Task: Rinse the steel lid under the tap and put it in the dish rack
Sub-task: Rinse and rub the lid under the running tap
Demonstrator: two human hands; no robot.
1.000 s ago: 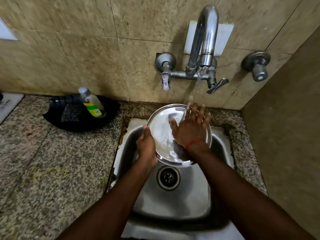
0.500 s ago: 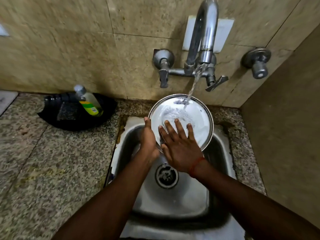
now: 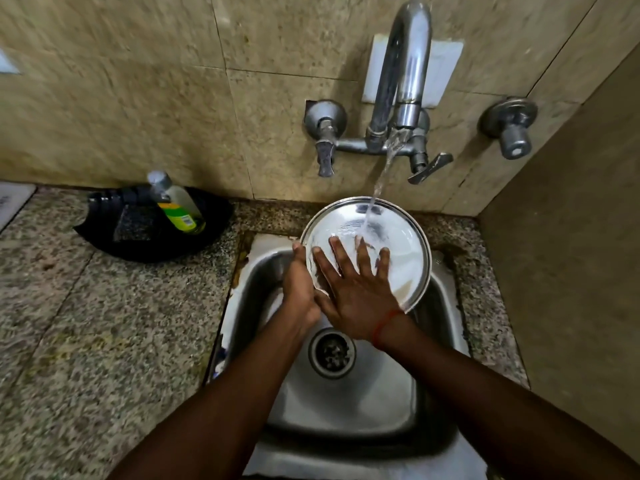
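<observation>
Rinsing mid-step: left hand (image 3: 299, 282) grips the steel lid (image 3: 405, 247) by its edge, tilted over the sink (image 3: 346, 403). Right hand (image 3: 356, 296), fingers spread flat on the lid's face, has slid down out of the tap (image 3: 401, 81) stream. Water now hits bare steel beyond its fingertips. Dish rack not visible; transfer pending.

no words, brands or numbers can be read. the bottle (image 3: 173, 197) in the black tray (image 3: 114, 245), left of centre in the frame, carries a green and yellow label (image 3: 177, 216) with a small pale patch, its print too blurred to read.
</observation>
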